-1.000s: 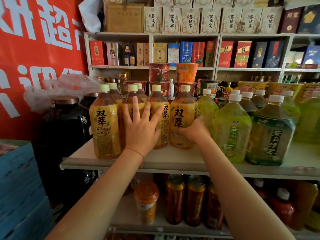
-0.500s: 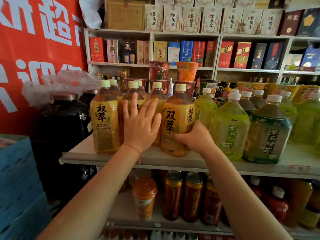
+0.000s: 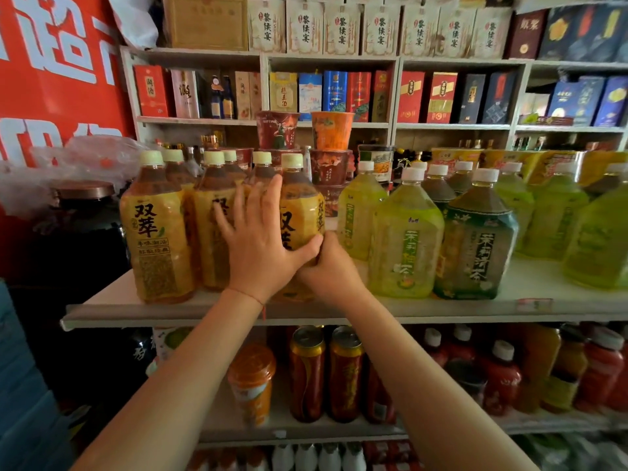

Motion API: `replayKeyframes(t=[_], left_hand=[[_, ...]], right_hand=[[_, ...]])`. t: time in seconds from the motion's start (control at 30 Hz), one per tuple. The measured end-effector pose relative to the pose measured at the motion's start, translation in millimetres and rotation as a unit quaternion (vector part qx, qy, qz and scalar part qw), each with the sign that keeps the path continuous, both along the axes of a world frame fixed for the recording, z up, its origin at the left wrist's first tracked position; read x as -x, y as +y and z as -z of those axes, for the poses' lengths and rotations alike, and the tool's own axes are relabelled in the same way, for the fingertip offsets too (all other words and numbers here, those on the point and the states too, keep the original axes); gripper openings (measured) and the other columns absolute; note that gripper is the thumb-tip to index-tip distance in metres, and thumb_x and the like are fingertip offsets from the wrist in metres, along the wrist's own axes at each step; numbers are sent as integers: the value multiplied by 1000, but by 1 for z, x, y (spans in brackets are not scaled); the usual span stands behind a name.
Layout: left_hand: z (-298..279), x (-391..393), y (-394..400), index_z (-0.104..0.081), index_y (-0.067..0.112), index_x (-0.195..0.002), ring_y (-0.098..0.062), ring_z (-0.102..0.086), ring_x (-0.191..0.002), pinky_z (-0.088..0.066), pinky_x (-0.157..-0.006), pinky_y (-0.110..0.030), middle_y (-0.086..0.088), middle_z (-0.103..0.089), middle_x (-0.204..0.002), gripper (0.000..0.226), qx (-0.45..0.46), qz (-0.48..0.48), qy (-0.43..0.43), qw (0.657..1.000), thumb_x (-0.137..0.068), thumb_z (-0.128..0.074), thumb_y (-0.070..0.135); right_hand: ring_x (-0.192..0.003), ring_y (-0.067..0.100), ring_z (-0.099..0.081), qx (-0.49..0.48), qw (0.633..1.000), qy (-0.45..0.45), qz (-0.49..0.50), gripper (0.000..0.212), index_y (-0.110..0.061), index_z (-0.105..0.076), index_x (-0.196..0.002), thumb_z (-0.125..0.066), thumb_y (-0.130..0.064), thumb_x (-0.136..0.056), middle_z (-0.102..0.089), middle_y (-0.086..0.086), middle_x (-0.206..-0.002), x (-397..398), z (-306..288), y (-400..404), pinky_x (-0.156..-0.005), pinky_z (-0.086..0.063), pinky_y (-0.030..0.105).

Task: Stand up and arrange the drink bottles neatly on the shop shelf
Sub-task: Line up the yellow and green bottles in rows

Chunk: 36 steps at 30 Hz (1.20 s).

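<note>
Several amber tea bottles with yellow labels stand upright on the white shelf. My left hand lies flat with spread fingers against the front of them, touching the second bottle and the third bottle. My right hand grips the lower right side of that third bottle, its fingers hidden behind the label. The leftmost amber bottle stands free. To the right stand several green tea bottles, the nearest pale green one and a dark green one at the shelf front.
Stacked instant noodle cups sit behind the bottles. A dark jar under a plastic bag stands left of the shelf. Cans and red bottles fill the lower shelf. Boxed goods line the back shelves. A red banner hangs at left.
The third amber bottle has slid left toward the others with my right hand on it. My left hand shifted right and now spans the second and third bottles.
</note>
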<state>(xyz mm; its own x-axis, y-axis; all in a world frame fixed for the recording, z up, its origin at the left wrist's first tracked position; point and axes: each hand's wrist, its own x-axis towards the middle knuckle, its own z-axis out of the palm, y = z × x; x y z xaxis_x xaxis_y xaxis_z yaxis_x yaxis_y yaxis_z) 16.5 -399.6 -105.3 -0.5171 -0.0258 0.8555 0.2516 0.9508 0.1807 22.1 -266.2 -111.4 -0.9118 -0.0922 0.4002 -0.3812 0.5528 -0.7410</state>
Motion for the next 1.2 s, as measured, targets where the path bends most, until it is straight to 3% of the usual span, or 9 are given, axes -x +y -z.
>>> replayKeyframes(t=[0.1,0.2,0.37,0.5,0.57,0.67,0.8,1.03,1.2], left_hand=[[-1,-10,27,-26,12,-156,-42,-22,-150,-15,-119,-67,-23,-28,-160,93,-36,2,42,998,-79,-52,58],[-9,-18,67,-45,3,-145,-39,-28,-148,-21,-120,-61,-24,-36,-155,66,-18,63,160,985,-85,-57,28],[-16,-15,154,-51,4,-135,-28,-43,-135,-33,-116,-35,-16,-49,-139,54,-98,161,123,974,-89,-63,29],[-11,-7,207,-39,16,-146,-13,-38,-126,-34,-102,-27,-9,-44,-140,77,-174,111,26,978,-81,-63,51],[-11,-8,216,-40,20,-146,-8,-36,-120,-35,-95,-25,-6,-44,-138,80,-224,86,16,971,-77,-67,51],[-16,-12,221,-41,23,-146,-7,-38,-119,-35,-89,-24,-5,-45,-139,78,-244,52,4,968,-79,-74,45],[-26,-15,229,-35,29,-150,-14,-43,-129,-35,-89,-27,0,-42,-147,82,-263,6,-35,964,-80,-76,40],[-35,-11,229,-37,28,-150,-23,-45,-128,-36,-93,-30,-4,-41,-143,82,-336,-11,-88,938,-80,-77,43],[-46,-7,223,-44,26,-142,-20,-51,-116,-41,-88,-32,-3,-50,-135,72,-260,-42,-95,960,-80,-75,44]], right_hand=[[-108,21,-60,-96,994,-3,-52,63,-12,-48,-135,-76,-26,-80,-59,4,-122,-2,-5,22,-84,-55,34],[-94,15,-63,-86,984,154,14,32,-13,-66,-122,-64,-19,-91,-66,2,-113,-17,-23,65,-80,-56,31],[-70,18,-53,51,842,490,218,11,-5,-64,-92,-55,-6,-86,-59,6,-88,-24,-37,155,-52,-44,32],[-108,29,-52,63,888,375,260,50,-5,-50,-127,-64,-30,-85,-54,13,-120,2,-33,215,-91,-41,36],[-112,21,-55,88,960,216,154,69,-12,-47,-134,-64,-56,-84,-56,3,-124,12,-33,237,-97,-49,42],[-117,12,-56,97,993,70,-2,90,-20,-44,-138,-73,-71,-69,-59,-6,-128,18,-37,256,-97,-53,36],[-119,7,-48,40,994,74,-67,101,-23,-35,-144,-85,-60,-64,-54,-6,-136,20,-41,265,-94,-45,25],[-122,16,-55,53,991,63,-109,103,-36,-30,-145,-85,-62,-62,-56,-3,-135,28,-28,276,-100,-53,42],[-121,18,-55,52,991,80,-97,101,-38,-29,-145,-83,-63,-63,-55,-1,-136,28,-26,274,-99,-53,42]])
